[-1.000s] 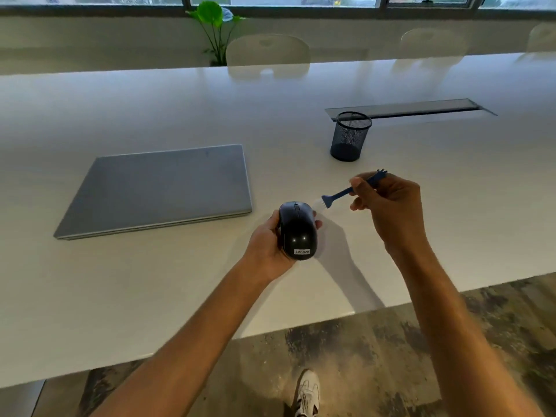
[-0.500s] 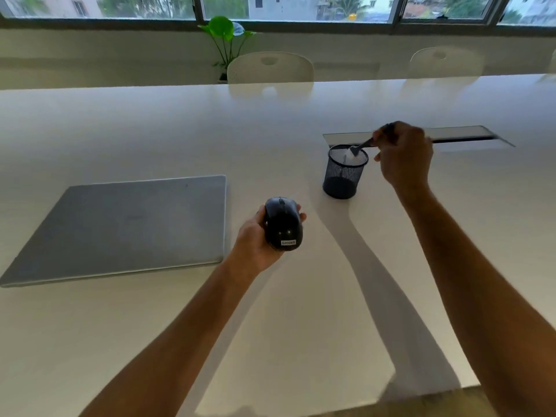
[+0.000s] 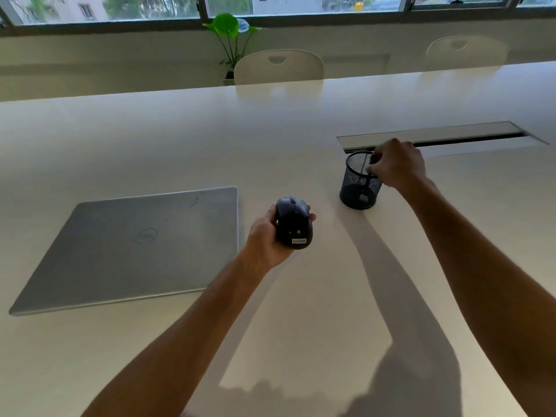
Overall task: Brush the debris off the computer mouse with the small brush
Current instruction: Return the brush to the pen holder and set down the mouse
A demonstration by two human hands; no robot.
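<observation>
My left hand (image 3: 264,236) holds a black computer mouse (image 3: 294,224) a little above the white table (image 3: 301,296), label end toward me. My right hand (image 3: 395,165) is at the right rim of a black mesh pen cup (image 3: 358,188), fingers pinched together. Only a dark sliver of the small brush (image 3: 373,160) shows between those fingertips, pointing down into the cup; the rest of it is hidden by the hand and the mesh.
A closed grey laptop (image 3: 135,245) lies left of the mouse. A metal cable slot (image 3: 436,136) runs across the table behind the cup. White chairs (image 3: 278,67) and a green plant (image 3: 231,34) stand beyond the far edge.
My right hand carried the brush away from the mouse, up to the pen cup, and has now lowered onto its rim. The left hand kept hold of the mouse.
</observation>
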